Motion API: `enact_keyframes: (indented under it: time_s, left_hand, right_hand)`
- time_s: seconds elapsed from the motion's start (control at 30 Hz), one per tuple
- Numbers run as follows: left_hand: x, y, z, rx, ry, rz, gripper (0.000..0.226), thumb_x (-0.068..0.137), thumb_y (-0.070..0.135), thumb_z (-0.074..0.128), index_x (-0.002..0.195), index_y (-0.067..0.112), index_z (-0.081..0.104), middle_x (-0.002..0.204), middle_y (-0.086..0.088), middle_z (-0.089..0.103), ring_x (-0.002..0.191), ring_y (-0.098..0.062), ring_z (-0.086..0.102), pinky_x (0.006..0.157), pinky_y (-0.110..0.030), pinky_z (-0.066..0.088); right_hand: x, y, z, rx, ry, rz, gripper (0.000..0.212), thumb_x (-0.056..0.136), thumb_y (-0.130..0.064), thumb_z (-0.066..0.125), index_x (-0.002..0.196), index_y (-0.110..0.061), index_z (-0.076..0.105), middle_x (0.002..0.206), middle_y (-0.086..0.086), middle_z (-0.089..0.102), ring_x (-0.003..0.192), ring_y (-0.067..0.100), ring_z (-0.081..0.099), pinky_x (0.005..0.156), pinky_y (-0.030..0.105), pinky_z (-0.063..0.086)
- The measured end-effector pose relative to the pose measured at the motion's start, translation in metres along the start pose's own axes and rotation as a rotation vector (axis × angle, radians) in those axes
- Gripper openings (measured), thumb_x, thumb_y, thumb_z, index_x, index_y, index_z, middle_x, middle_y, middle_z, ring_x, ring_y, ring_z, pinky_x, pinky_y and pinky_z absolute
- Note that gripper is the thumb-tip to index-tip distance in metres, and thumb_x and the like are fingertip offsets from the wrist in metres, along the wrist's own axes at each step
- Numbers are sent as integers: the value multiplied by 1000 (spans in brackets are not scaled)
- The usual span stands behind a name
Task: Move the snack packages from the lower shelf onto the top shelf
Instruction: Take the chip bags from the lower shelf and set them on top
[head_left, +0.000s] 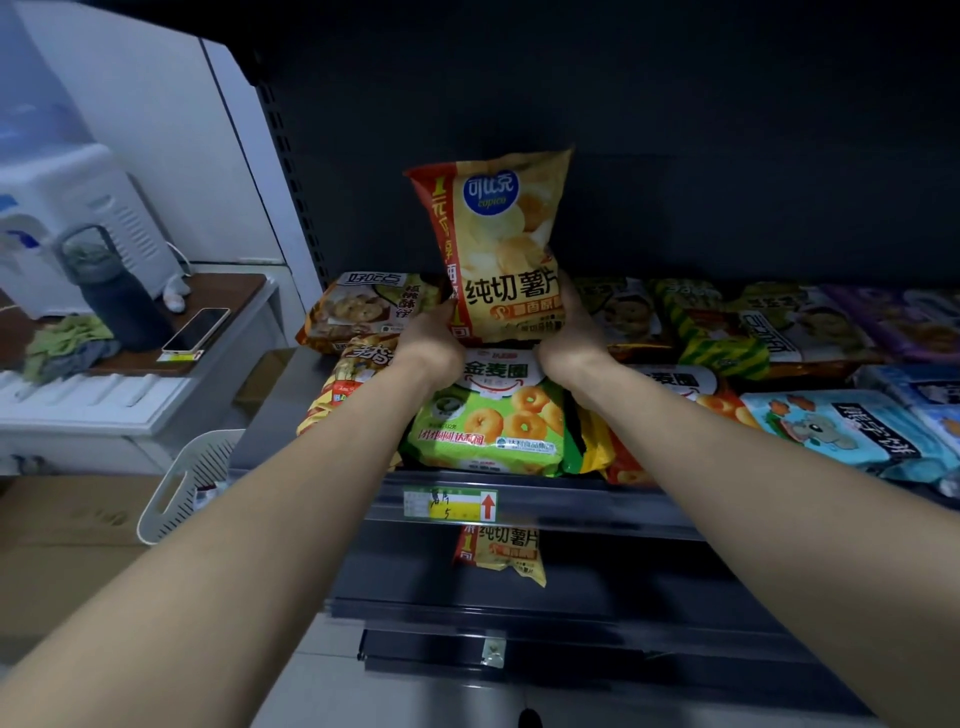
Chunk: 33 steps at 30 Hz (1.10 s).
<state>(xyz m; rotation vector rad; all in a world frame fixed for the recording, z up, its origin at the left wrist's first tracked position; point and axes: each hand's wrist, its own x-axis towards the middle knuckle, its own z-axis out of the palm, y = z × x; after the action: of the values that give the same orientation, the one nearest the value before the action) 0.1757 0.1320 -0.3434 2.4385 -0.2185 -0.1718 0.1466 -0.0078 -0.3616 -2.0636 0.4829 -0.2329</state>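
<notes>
left hand (434, 338), right hand (570, 338) gripping chip bag (498, 234) by lower edges, open room above

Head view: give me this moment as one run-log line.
hands: left hand and right hand grip potato chip bag at bottom corners | bag: upright over top shelf | lower shelf: second chip bag visible

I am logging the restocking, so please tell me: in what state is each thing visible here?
Yellow-and-red plastic crisp bag: upright, held over the top shelf.
Left grip: grips the bag's lower left edge.
Right grip: grips its lower right edge.
Green ring-biscuit packet: flat on that shelf.
Second yellow crisp bag: on the lower shelf, partly hidden.
Dark grey bottle: upright, lid on.
White phone: lying flat, screen up.
</notes>
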Motion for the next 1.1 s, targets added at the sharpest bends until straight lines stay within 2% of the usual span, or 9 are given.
enact_keyframes:
  time_s: [0.33,0.4,0.5,0.6,0.67,0.77,0.87,0.97,1.1]
  left_hand:
    - [1,3,0,123,-36,-8,48,92,1,45,139,10,38,133,-15,53,118,-31,52,91,-33,45]
    - [3,2,-1,136,1,-11,38,94,6,44,133,7,45,129,-16,56,115,-33,54,86,-33,45]
    - [6,0,-1,141,41,-50,32,97,12,42,129,7,49,128,-16,57,115,-33,55,82,-33,43]
    - [5,1,-2,127,33,-37,29,98,16,40,121,7,55,123,-16,60,110,-32,56,79,-32,42]
    - [6,1,-4,110,16,-14,31,98,22,39,120,7,56,122,-16,60,108,-32,57,79,-32,43]
    - [5,0,-6,102,3,-7,36,100,29,37,123,7,55,123,-16,60,109,-32,56,79,-31,41]
    - [6,-1,-5,68,25,-15,36,100,30,37,122,7,55,122,-16,60,108,-32,57,79,-30,42]
    - [5,-2,-6,-59,56,-38,36,99,30,42,123,7,56,123,-16,60,109,-34,57,90,-38,48]
    - [1,-1,-9,-102,117,-55,38,97,29,46,128,8,48,127,-15,57,114,-34,54,91,-37,46]
  right_hand:
    - [5,1,2,-215,-46,0,68,94,-15,44,150,-36,10,140,9,48,115,31,55,78,26,42]
    - [1,-4,6,-237,-81,12,62,91,-27,49,147,-31,22,129,10,57,104,33,61,84,34,50]
    - [-1,-7,11,-229,-102,94,50,78,-42,51,124,-22,50,102,10,68,98,33,62,91,45,49]
    - [-3,-7,6,-226,-97,172,44,81,-47,51,106,-12,61,61,6,64,94,28,60,94,42,46]
    - [-3,-6,3,-238,-98,176,46,87,-50,48,104,-9,62,55,4,61,80,21,59,92,38,47]
    - [-5,-7,7,-304,-119,158,55,87,-60,39,106,-13,59,66,5,68,85,25,63,93,42,47]
    - [1,-3,14,-352,-117,132,74,75,-74,24,111,-19,57,106,15,67,98,33,62,94,48,46]
    - [6,0,15,-341,-92,143,85,67,-78,16,126,-26,48,128,19,56,116,37,52,101,50,39]
    - [-2,-10,8,-360,-73,138,70,85,-66,30,140,-23,34,145,15,39,132,39,37,108,49,33]
